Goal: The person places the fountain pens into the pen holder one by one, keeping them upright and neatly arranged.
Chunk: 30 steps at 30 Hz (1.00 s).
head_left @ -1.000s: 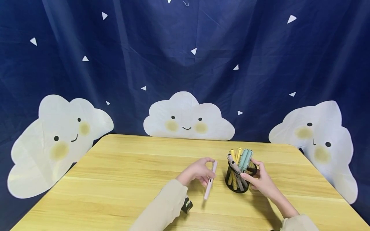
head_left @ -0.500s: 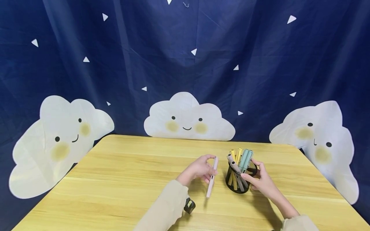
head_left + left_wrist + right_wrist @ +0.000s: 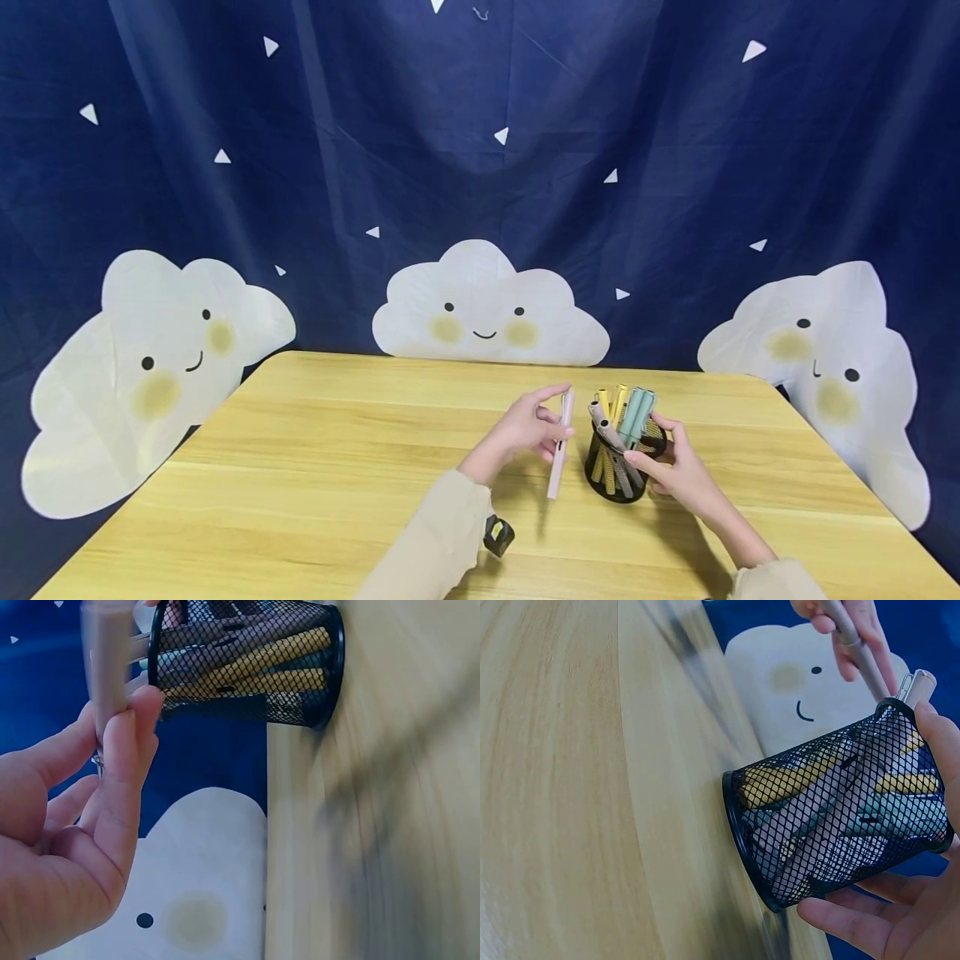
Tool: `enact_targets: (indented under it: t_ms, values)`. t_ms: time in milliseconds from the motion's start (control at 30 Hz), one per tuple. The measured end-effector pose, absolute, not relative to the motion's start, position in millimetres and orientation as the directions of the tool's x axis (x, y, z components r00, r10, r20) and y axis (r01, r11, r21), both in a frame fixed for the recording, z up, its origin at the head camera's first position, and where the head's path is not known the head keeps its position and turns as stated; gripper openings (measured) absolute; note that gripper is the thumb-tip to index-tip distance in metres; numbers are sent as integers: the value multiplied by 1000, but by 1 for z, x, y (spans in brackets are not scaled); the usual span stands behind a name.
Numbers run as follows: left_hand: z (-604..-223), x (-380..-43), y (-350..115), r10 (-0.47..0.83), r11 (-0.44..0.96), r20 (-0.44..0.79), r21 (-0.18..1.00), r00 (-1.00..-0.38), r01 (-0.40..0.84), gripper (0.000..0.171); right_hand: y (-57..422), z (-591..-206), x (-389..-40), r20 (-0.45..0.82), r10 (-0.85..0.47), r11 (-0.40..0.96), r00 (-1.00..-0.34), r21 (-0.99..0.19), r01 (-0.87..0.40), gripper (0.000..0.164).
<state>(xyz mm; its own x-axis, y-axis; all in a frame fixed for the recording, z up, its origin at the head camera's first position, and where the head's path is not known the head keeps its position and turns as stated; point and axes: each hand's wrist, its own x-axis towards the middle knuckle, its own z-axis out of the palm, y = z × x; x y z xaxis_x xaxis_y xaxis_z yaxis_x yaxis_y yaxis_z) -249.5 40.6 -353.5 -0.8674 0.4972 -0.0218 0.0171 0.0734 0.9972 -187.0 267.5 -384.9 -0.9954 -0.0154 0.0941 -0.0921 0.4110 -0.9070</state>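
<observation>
A pale pink pen (image 3: 558,471), capped with a clip, is pinched between the thumb and fingers of my left hand (image 3: 522,427). It is held slantwise above the table, just left of a black mesh pen cup (image 3: 619,497), apart from it. Around the cup's right side and rim my right hand (image 3: 677,473) grips with thumb and fingers. The cup stands upright and holds several pens: yellow pens (image 3: 618,402), greyish pens (image 3: 609,431) and teal pens (image 3: 638,408). In the left wrist view the pink pen (image 3: 109,664) is partly cut off at the top edge.
The light wooden table (image 3: 337,467) carries the cup. Behind it hangs a dark blue curtain (image 3: 420,100) with white smiling clouds (image 3: 483,333) and small white triangles. A small black device (image 3: 498,535) sits at my left wrist.
My left hand has moved right and slightly away from me with the pink pen, closer to the cup. The pen stands steeper now. My right hand and the cup have stayed in place.
</observation>
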Motion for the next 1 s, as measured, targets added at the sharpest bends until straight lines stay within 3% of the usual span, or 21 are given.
enact_targets:
  t_ms: [733, 1000]
  values:
    - [-342, -248, 55, 431, -136, 175, 982, -885, 128, 48, 269, -387, -188, 100, -11, 414, -995, -905, -95, 74]
    - [-338, -250, 62, 396, -139, 204, 977, -895, 161, 45, 268, -387, -188, 107, -13, 409, -994, -907, -103, 74]
